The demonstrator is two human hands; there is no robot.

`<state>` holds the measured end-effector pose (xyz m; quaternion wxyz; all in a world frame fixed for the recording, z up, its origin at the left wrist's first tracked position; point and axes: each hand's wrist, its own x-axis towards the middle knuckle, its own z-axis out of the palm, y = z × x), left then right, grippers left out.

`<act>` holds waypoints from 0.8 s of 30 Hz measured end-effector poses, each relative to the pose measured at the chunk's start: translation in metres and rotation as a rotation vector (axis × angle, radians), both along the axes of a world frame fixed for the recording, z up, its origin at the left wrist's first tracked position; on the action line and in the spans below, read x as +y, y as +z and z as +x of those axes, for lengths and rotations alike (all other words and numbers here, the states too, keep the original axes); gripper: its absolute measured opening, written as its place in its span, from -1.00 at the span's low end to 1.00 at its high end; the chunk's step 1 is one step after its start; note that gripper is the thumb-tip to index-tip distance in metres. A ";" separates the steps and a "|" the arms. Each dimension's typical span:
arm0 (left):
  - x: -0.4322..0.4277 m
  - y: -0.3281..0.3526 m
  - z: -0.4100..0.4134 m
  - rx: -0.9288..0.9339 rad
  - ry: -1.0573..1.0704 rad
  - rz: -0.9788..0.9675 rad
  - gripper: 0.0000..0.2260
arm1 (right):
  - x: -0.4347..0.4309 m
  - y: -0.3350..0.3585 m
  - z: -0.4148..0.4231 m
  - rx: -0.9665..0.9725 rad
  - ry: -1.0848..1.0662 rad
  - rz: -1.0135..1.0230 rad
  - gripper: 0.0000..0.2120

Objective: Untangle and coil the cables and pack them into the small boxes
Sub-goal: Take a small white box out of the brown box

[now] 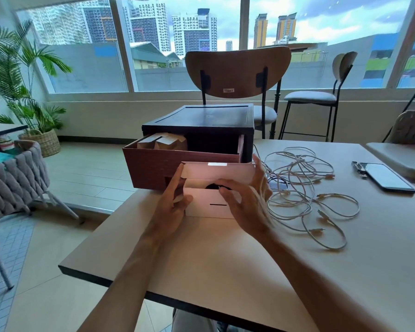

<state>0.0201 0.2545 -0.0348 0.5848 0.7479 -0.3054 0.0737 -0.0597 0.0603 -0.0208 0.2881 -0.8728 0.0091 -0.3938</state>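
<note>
Both hands (170, 207) (247, 200) hold open small white cardboard box (209, 204) | dark coil inside | white cables (304, 188) lie tangled on bench (225, 259), unpacked

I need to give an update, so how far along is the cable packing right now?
Early to middle. Done: brown boxes already sit in the open drawer, though their contents are hidden. In hand: the left hand and right hand hold a small white box with its lid up and something dark inside. Left: a tangled pile of white cables still lies loose on the table.
</note>
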 end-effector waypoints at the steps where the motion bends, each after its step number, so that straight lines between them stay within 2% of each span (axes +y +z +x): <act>1: 0.000 0.000 0.000 -0.001 -0.006 0.001 -0.30 | -0.002 0.000 0.001 -0.013 0.008 0.010 -0.79; 12: -0.003 -0.002 -0.001 -0.011 0.001 0.001 -0.33 | -0.025 0.007 0.005 -0.119 0.122 0.188 -0.90; 16: -0.010 0.002 -0.010 -0.229 0.268 0.092 -0.53 | -0.034 0.007 -0.001 0.061 0.298 0.398 -0.85; 19: -0.021 0.012 -0.022 -0.459 0.418 0.190 -0.77 | -0.040 0.008 -0.007 0.176 0.424 0.364 -0.79; 21: -0.028 0.017 -0.027 -0.595 0.438 0.330 -0.82 | -0.044 0.013 -0.013 0.224 0.501 0.359 -0.73; 24: -0.033 0.026 -0.034 -0.607 0.442 0.425 -0.79 | -0.047 0.014 -0.021 0.256 0.549 0.377 -0.61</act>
